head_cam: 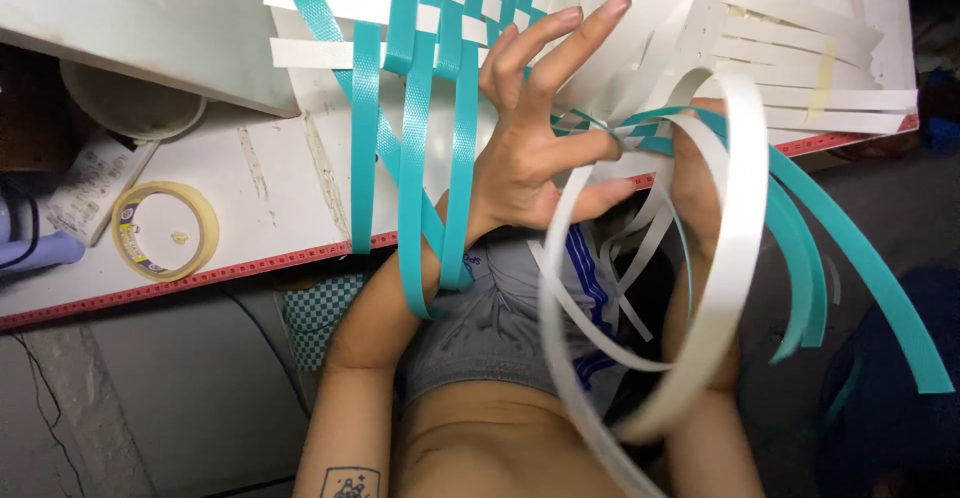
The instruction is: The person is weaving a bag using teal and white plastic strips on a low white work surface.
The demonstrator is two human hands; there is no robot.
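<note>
Woven strap mat (440, 18) just beyond hands, loose strips (640, 138) pinched between them.

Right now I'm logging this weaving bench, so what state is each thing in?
Woven panel: partly woven, teal and white strips crossed, ends loose.
Teal strips: loose, bending off the table edge.
White strips: loose, curling in loops.
Left hand: fingers spread, pinching strips.
Right hand: mostly hidden behind strips.
Tape roll: lying flat, untouched.
</note>
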